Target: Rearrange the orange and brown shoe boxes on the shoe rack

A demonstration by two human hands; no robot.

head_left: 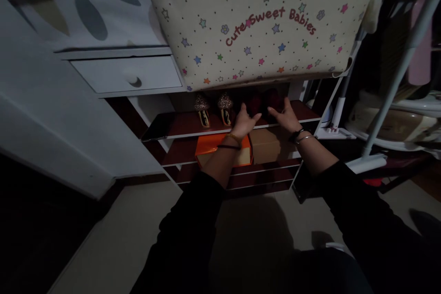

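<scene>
My left hand (pixel 245 121) and my right hand (pixel 287 117) reach over the front edge of the top shelf (pixel 172 127) of a dark red shoe rack. Both have spread fingers close to a pair of dark red shoes (pixel 265 100) in the shadow at the back of that shelf; I cannot tell whether they touch them. To the left on the same shelf stands a pair of glittery gold high heels (pixel 214 108). Below sit an orange box (pixel 210 146) and a brown cardboard box (pixel 270 144).
A cream fabric basket (pixel 262 23) printed with stars and "Cute Sweet Babies" hangs over the rack. A white drawer unit (pixel 127 73) is at the left. White rack poles (pixel 396 78) and a mop-like base (pixel 367 163) stand at the right. Beige floor lies in front.
</scene>
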